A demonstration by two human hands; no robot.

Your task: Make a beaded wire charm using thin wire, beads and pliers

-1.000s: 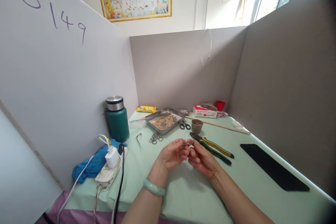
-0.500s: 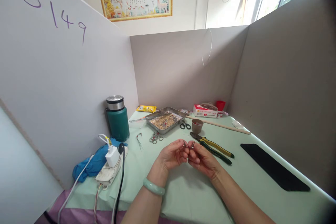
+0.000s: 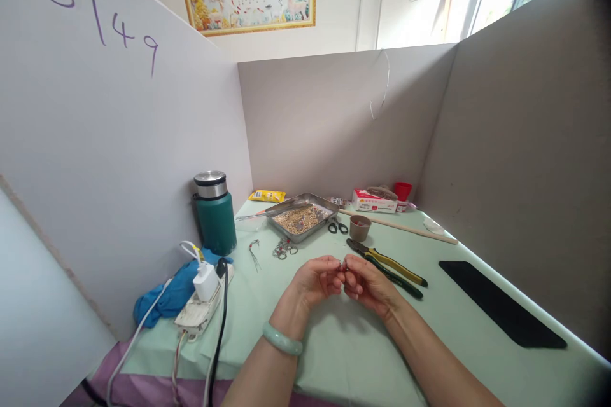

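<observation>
My left hand (image 3: 316, 281), with a pale green bangle (image 3: 282, 339) on its wrist, and my right hand (image 3: 370, 285) meet fingertip to fingertip over the table. The fingers of both are closed in a pinch on something tiny and dark, too small to make out. Just beyond my right hand lie pliers (image 3: 392, 270) with green and yellow handles. Behind the hands are a brown cup (image 3: 359, 228), black-handled scissors (image 3: 338, 227) and a metal tray (image 3: 305, 236) of small golden beads. Small metal rings (image 3: 285, 249) lie in a pile left of them, beside some thin wires (image 3: 254, 255).
A green flask (image 3: 214, 222) stands at the left, behind a power strip (image 3: 198, 315) with cables and a blue cloth (image 3: 167, 296). A wooden stick (image 3: 410, 231), a red-and-white box (image 3: 375, 201) and a red cup (image 3: 402, 191) are at the back. A black mat (image 3: 501, 305) lies right.
The fingertips of both hands have drawn closer together, and less of the small dark item shows between them. The whole view has shifted slightly.
</observation>
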